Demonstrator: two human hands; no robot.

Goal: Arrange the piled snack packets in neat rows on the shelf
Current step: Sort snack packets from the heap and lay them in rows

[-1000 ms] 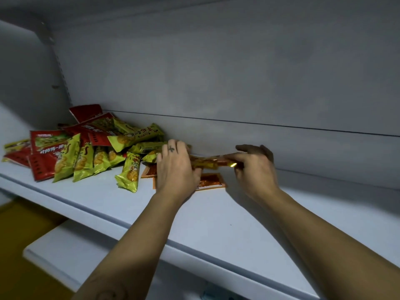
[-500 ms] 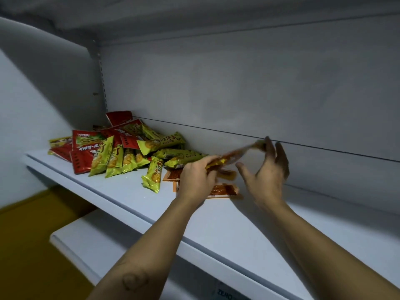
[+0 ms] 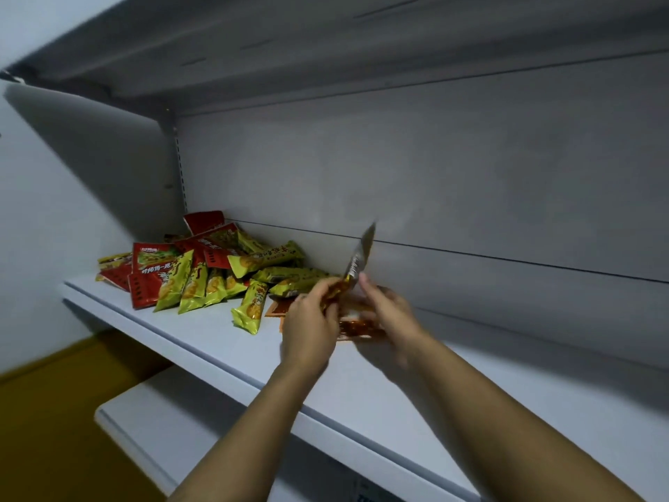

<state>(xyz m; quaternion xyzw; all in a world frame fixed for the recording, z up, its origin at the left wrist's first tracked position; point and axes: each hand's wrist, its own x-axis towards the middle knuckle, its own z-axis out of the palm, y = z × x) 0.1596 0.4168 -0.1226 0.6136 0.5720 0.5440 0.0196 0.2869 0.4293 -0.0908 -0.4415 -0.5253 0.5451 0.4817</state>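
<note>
A pile of red and yellow-green snack packets [image 3: 202, 269] lies at the left end of the white shelf [image 3: 202, 342]. One yellow-green packet [image 3: 251, 306] lies apart in front of the pile. My left hand [image 3: 309, 327] pinches the lower end of a long orange packet [image 3: 356, 264] that stands nearly upright above the shelf. My right hand [image 3: 389, 313] is beside it, thumb touching the packet's lower part. Flat orange packets [image 3: 356, 327] lie on the shelf under both hands, partly hidden.
The grey back panel [image 3: 434, 193] rises right behind the packets. An upper shelf [image 3: 325, 41] hangs overhead. A lower white shelf [image 3: 173, 422] juts out below, with yellow floor [image 3: 43, 411] to the left. The shelf surface stretches bare to the right [image 3: 543, 385].
The orange packet has swung from lying almost level between my hands to standing nearly upright. My right hand has dropped from its far end to its lower part. The view has shifted left.
</note>
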